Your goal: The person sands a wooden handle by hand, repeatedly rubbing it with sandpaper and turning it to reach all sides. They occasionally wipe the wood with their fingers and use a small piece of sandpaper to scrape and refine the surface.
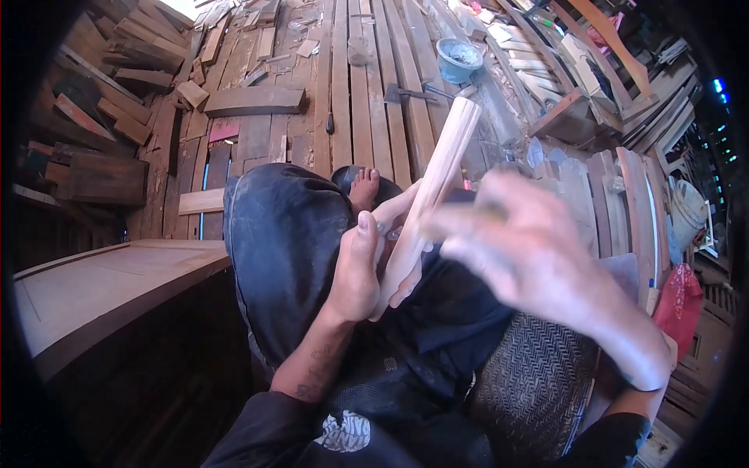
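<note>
My left hand [357, 273] is wrapped round the lower part of a long, pale wooden piece [449, 144], thumb pointing up beside it. The piece slants up and to the right above my lap, its blunt far end highest. Smeared by motion, my right hand [523, 242] is over the right side of the wood, fingertips right at its middle. A dull yellowish-brown patch [490, 210] shows among the blurred fingers; I cannot tell what it is. Dark trousers [285, 249] cover my legs beneath both hands.
On the plank floor [335, 78] ahead lie a hammer-like tool [406, 94], a screwdriver-like tool [330, 123] and a thick wood block [256, 101]. Behind them stands a blue bucket [459, 61]. A wooden panel [117, 285] is at left, and stacked boards [616, 195] are at right.
</note>
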{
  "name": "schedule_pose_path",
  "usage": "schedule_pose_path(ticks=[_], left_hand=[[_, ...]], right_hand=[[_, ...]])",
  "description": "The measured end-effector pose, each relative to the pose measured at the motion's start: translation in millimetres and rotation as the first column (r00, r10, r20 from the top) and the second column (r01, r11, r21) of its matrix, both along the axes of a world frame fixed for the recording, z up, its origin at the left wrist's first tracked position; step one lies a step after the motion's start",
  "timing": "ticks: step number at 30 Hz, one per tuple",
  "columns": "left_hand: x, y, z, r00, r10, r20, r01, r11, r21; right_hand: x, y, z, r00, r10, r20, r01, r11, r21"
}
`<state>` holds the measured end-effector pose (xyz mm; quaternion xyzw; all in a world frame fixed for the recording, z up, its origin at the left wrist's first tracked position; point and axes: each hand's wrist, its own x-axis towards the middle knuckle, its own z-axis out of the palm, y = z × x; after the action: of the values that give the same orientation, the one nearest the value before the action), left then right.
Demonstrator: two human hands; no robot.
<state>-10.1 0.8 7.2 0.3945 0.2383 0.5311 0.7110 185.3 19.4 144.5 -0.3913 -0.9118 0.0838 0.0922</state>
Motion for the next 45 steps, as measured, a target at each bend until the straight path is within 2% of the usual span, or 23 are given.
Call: schedule_pose_path(ticks=[2,4,5,8,9,12,13,16,20,21,24,25,28,30,34,35,38,39,42,43,45], left_hand=[[3.8,0.3,3.0,1.000,0.027,-0.001,-0.027,0.999,-0.019],[1.5,-2.8,2.3,1.000,0.000,0.010,0.001,0.999,-0.039],[0.2,-3.2,-1.3,1.000,-0.017,0.018,0.018,0.999,-0.028],[0.8,-1.4,3.4,1.000,-0.001,0.000,0.001,1.000,-0.020],[3.3,-1.0,4.0,1.000,0.017,-0.004,-0.017,1.000,-0.019],[3.1,-3.6,0.4,1.000,0.000,-0.002,0.000,1.000,-0.028],[2.3,-1.7,0.3,1.000,-0.018,0.001,0.018,1.000,-0.020],[3.1,-0.8,1.7,1.000,0.002,-0.031,-0.003,1.000,-0.010],[2.5,-3.5,3.1,0.999,-0.020,-0.046,0.018,0.999,-0.048],[0.3,-4.0,1.0,0.998,-0.030,-0.049,0.028,0.999,-0.043],[1.8,-0.9,0.0,0.999,-0.034,-0.036,0.034,0.999,-0.014],[2.4,-1.7,-0.9,0.999,-0.028,-0.030,0.028,1.000,-0.007],[2.1,-3.0,2.1,0.999,-0.025,-0.033,0.024,0.999,-0.038],[2.5,0.0,0.8,0.999,-0.038,-0.004,0.038,0.999,-0.010],[2.3,-4.3,-3.5,1.000,-0.017,-0.009,0.017,1.000,-0.001],[0.8,-4.8,-0.5,0.999,-0.031,-0.008,0.031,0.999,-0.014],[1.8,-1.8,1.5,0.999,-0.037,-0.020,0.036,0.999,-0.011],[3.1,-1.0,0.3,0.999,-0.031,-0.020,0.031,0.999,0.005],[2.1,-6.4,0.3,0.999,-0.039,-0.017,0.038,0.999,-0.028],[2.3,-3.9,2.9,0.999,-0.045,-0.012,0.045,0.998,-0.035],[5.7,1.4,6.6,0.999,-0.040,0.000,0.040,0.999,-0.032]], right_hand=[[-1.5,-7.6,-19.7,0.997,0.037,-0.069,-0.037,0.999,0.000],[-0.2,3.0,-8.1,1.000,0.005,0.011,-0.006,0.998,0.063],[4.2,9.0,-4.6,0.999,0.024,-0.044,-0.019,0.995,0.102],[-4.6,-8.9,-10.3,0.999,-0.006,0.039,0.005,1.000,0.026],[-6.3,-10.0,-11.1,0.997,0.020,-0.071,-0.018,0.999,0.036],[1.8,7.3,-2.6,1.000,-0.012,0.018,0.010,0.995,0.099],[2.5,7.4,-1.7,1.000,-0.028,-0.005,0.029,0.990,0.136],[-3.7,-12.7,-14.1,1.000,-0.021,0.020,0.020,0.999,0.027],[1.9,6.4,0.0,1.000,-0.010,0.019,0.007,0.987,0.161],[-1.6,1.3,-2.7,0.997,-0.048,0.060,0.040,0.991,0.124],[-4.6,-10.2,-12.7,0.999,0.032,-0.029,-0.032,0.999,0.016],[-0.3,-5.5,-9.9,0.999,0.018,0.045,-0.017,1.000,-0.025],[2.4,7.1,-3.3,0.999,-0.032,0.003,0.031,0.990,0.135],[-2.6,-6.5,-3.0,0.997,0.026,0.072,-0.028,0.999,0.028],[0.6,3.5,-1.7,0.999,0.006,0.048,-0.010,0.997,0.079],[0.4,5.6,3.7,1.000,-0.001,-0.014,0.003,0.991,0.130],[-3.6,-11.1,-8.2,0.998,0.010,0.059,-0.010,1.000,-0.007],[-3.6,-9.8,-9.1,0.998,0.059,-0.027,-0.058,0.997,0.040],[-1.5,3.0,6.8,1.000,0.000,0.015,-0.001,0.992,0.129],[-2.6,-0.3,3.0,0.997,-0.040,0.060,0.033,0.993,0.112],[-4.3,-10.2,-3.2,1.000,0.018,0.004,-0.018,0.997,0.076]])
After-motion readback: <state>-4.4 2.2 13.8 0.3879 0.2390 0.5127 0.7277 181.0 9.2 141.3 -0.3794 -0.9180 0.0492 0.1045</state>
